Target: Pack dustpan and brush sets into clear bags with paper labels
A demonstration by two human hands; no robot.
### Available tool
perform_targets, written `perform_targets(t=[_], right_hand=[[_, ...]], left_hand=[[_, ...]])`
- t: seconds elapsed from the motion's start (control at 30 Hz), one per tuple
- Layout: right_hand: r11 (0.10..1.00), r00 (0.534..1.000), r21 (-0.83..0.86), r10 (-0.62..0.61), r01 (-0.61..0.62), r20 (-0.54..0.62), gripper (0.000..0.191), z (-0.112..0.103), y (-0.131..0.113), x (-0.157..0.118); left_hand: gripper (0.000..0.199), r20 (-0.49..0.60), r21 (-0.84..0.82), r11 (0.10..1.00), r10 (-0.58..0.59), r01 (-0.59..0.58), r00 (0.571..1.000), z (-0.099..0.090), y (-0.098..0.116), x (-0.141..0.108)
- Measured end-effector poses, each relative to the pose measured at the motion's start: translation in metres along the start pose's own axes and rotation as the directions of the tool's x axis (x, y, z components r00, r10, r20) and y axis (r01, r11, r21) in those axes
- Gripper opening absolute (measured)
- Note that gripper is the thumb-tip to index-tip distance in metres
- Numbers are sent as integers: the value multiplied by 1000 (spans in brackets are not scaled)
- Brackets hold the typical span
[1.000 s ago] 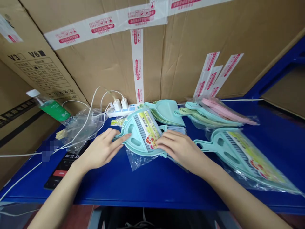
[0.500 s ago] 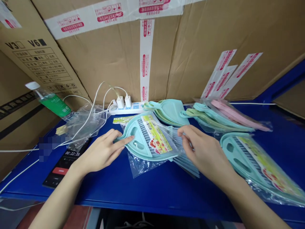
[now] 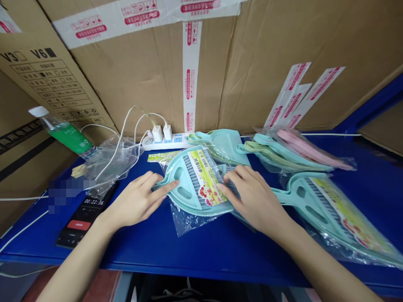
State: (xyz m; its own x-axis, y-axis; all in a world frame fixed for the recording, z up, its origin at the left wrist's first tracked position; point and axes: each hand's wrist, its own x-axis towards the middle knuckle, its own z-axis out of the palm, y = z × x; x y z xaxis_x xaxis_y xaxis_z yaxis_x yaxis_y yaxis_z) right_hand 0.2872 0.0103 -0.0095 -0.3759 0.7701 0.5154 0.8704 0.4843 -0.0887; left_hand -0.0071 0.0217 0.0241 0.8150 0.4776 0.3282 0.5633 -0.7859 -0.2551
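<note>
A teal hand brush and dustpan set (image 3: 183,181) lies in a clear plastic bag on the blue table, its yellow card over grey-blue bristles. My left hand (image 3: 140,199) is closed round its handle, with the index finger stretched along the brush body. At the set's right edge, my right hand (image 3: 252,197) grips the bagged edge, thumb on top near the card; its other fingertips are partly hidden. Under that hand are more grey-blue bristles, mostly covered. Another bagged teal brush and dustpan set (image 3: 317,209) lies to the right.
Behind are teal and green dustpans (image 3: 225,144) and a bagged pile with pink ones (image 3: 302,147). A power strip (image 3: 162,142) with white chargers stands against the cardboard box (image 3: 151,79). At left are a phone (image 3: 82,220), a bottle (image 3: 67,136), crumpled plastic (image 3: 108,159) and loose cables.
My right hand has moved left and down onto the right edge of the bagged set, and its fingers have spread across it. My left hand stays on the handle. The view has shifted slightly.
</note>
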Motion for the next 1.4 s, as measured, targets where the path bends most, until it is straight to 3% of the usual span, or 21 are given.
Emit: perform_targets(t=[0.13,0.23,0.3,0.4,0.47,0.5,0.6,0.7,0.8,0.93,1.03,1.17,1.27,1.4], right_hand=[[999,1000,29,16,-15,-27,25,0,1,2],[972,998,230,61,-55,-20,22,-10,0,5],[891,994,442,102,-106,34,22,-17,-1,8],[682,980,704,122,-200,159,25,-22,0,11],[584,972,778,120,-232,200,26,-20,2,12],[578,972,782,132,-235,194,26,-18,3,12],[684,971,690,188,-236,146,24,-11,5,12],[752,961,600,185,-272,203,43,-7,5,10],[732,931,592,169,-338,323,64,-4,3,9],[636,903,652,196,-414,382,71,-3,7,8],[713,913,574,272,-403,303,68,-5,13,8],[881,928,297,365,-369,68,64,-9,22,9],[909,927,182,371,-375,59,61,-10,25,9],[932,936,103,337,-347,106,48,-8,27,13]], left_hand=[[40,-11,21,1000,17,-16,1000,2,0,1],[40,3,14,1000,10,-10,1000,3,0,1],[40,-2,7,1000,7,-7,1000,3,-1,0],[39,-34,7,1000,14,-14,999,3,-1,-1],[39,-54,17,1000,22,-21,998,3,-2,-2],[38,-61,23,999,24,-23,998,3,-3,-2],[38,-69,29,999,30,-28,997,3,-2,-1],[38,-71,21,999,44,-42,997,2,0,0],[37,-69,18,998,57,-56,996,1,3,1],[38,-44,8,999,43,-43,998,1,4,-1],[40,-24,1,1000,17,-17,1000,1,2,-1],[39,-36,42,999,8,-7,999,2,-2,-1],[39,-57,96,994,-42,48,997,1,-5,-2],[40,-130,171,950,-242,262,961,-5,-15,-9]])
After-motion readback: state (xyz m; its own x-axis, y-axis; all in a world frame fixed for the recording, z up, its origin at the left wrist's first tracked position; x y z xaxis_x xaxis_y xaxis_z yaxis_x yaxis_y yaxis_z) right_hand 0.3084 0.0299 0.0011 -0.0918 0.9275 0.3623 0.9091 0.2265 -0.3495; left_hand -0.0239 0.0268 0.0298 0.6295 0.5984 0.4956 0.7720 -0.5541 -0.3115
